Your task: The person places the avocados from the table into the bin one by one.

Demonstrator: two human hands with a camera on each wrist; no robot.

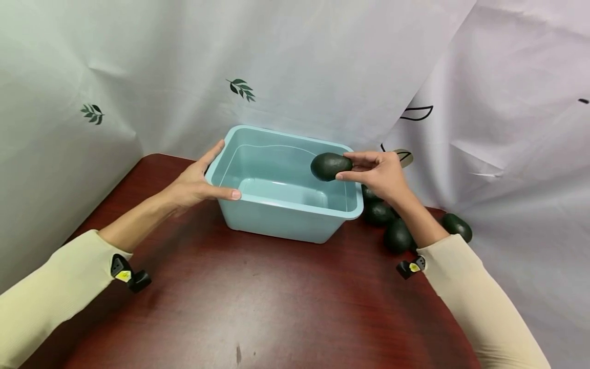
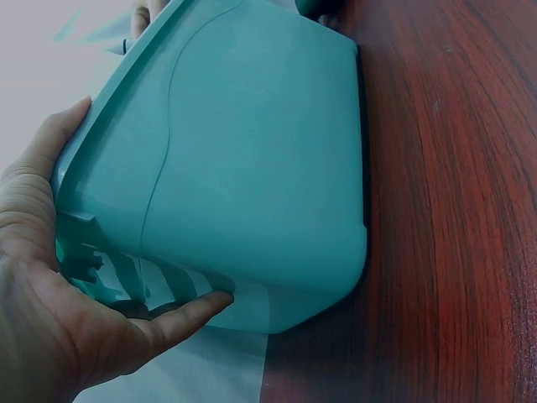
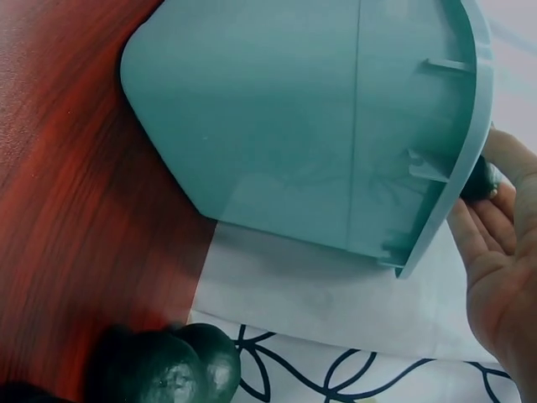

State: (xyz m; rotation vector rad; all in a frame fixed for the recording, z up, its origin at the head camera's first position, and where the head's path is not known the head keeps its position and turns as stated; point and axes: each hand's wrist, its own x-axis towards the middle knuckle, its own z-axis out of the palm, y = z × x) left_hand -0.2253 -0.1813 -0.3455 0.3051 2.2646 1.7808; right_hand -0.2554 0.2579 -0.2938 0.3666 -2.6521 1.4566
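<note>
A light blue plastic tub point(image 1: 276, 221) stands on the table, and no objects show on its visible floor. My left hand point(image 1: 191, 185) holds the tub's left end, thumb on the front rim and the other fingers spread along the end wall, as the left wrist view shows. Over the right part of the tub, my right hand point(image 1: 384, 173) pinches a dark green avocado point(image 1: 329, 167) between thumb and fingertips. That avocado hangs above the tub floor; in the right wrist view it is mostly hidden behind the rim.
Several more avocados point(image 1: 398, 237) lie on the table to the right of the tub, partly behind my right forearm. Another avocado point(image 1: 456, 227) sits farther right by the table edge. White cloth point(image 1: 295, 66) with leaf prints hangs behind the reddish-brown table point(image 1: 258, 307).
</note>
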